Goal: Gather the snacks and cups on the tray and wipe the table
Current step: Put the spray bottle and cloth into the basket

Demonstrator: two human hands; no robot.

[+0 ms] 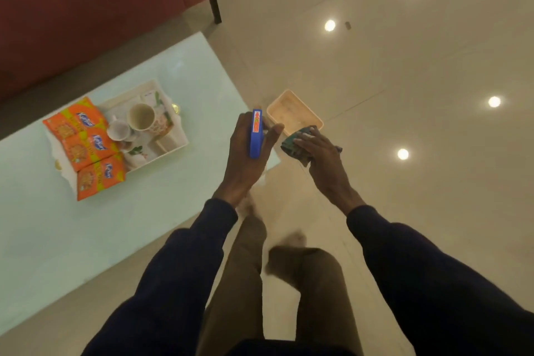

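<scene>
The left hand [245,153] curls its fingers [273,131] around one blue bottle [256,133] above the surface [187,66] corner, the right hand [318,150] has fingers bunched on one dark cloth [291,146], while the tray [161,150] holds three orange snack packets [83,144] and two cups [141,117].

The room looks warm and a bit dim to me, and five round lights shine back off the shiny floor [404,66] as bright white spots with soft glare around them. My legs [289,269] look smeared and blurry, and so does the shadow by my feet. The pale table [86,225] glows softly, and straight lines bend near the picture's edges.
</scene>
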